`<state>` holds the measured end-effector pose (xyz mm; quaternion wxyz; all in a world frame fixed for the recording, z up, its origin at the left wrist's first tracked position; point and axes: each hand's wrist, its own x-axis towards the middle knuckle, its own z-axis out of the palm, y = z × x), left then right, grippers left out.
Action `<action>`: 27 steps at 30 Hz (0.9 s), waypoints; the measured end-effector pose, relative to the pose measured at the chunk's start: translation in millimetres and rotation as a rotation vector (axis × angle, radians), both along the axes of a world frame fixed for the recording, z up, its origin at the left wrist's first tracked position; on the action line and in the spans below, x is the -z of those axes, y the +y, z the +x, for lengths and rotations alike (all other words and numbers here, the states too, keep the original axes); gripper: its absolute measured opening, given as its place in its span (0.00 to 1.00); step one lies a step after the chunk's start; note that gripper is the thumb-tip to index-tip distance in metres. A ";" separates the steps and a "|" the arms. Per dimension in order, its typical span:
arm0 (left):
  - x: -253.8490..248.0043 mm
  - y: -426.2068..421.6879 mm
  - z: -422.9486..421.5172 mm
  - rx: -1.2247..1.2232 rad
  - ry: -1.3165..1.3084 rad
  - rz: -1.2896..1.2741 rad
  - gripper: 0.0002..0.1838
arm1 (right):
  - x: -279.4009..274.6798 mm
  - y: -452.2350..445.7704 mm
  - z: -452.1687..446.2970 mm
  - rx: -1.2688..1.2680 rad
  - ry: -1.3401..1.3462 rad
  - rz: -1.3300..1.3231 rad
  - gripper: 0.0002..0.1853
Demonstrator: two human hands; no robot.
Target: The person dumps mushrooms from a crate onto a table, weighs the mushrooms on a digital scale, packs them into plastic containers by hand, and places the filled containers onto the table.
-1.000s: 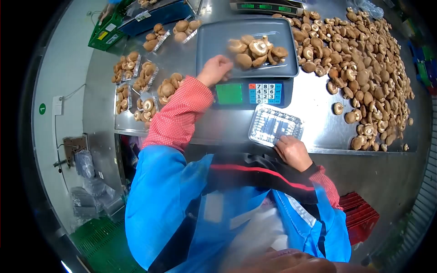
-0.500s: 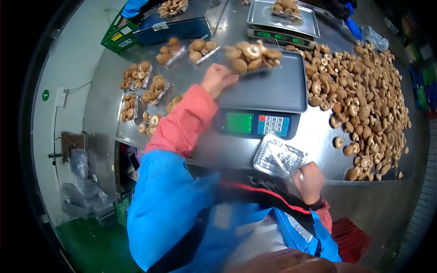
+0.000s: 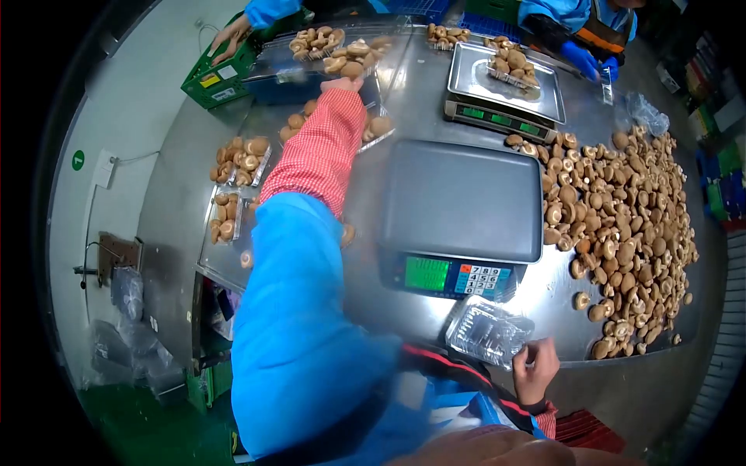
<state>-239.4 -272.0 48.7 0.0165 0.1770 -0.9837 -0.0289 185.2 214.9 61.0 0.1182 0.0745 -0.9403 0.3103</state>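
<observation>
My left hand (image 3: 343, 84) reaches far forward, its fingers at the near edge of a tray of mushrooms (image 3: 356, 60). That tray is slightly blurred and sits at the raised blue-sided surface beside another mushroom tray (image 3: 316, 43); its underside is hidden. Close to my body, my right hand (image 3: 536, 366) pinches the corner of an empty clear plastic tray (image 3: 486, 330) at the table's front edge. Just beyond that tray stands a scale with a bare grey platform (image 3: 465, 202), its green display (image 3: 427, 273) lit.
A large heap of loose mushrooms (image 3: 622, 225) covers the right side. Filled trays (image 3: 241, 159) stand at left. A second scale (image 3: 505, 85) bears a mushroom tray. Across the table are a blue-gloved person (image 3: 583, 58) and another person's hand (image 3: 230, 37) at a green crate (image 3: 221, 74).
My left hand has carried the mushroom tray from above the grey platform, forward and left to the blue-sided surface. My right hand stays at the clear tray. The view has shifted.
</observation>
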 end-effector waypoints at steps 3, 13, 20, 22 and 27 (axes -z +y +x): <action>34.4 -21.9 -36.4 0.025 0.160 0.006 0.30 | -6.3 -7.7 2.0 0.086 -0.001 -0.053 0.07; 29.6 209.2 127.2 0.232 -0.553 2.096 0.31 | -0.9 15.1 -11.3 0.237 0.258 0.037 0.09; 5.5 352.5 243.8 0.619 -0.957 1.488 0.31 | 11.9 23.9 -19.7 -0.056 0.120 0.067 0.18; 12.0 366.5 234.5 0.650 -0.992 1.421 0.29 | 1.2 55.4 -12.9 -0.025 0.026 -0.163 0.30; 21.6 427.3 243.7 0.940 -1.229 1.197 0.27 | 30.3 141.4 12.1 0.282 -0.256 -0.283 0.28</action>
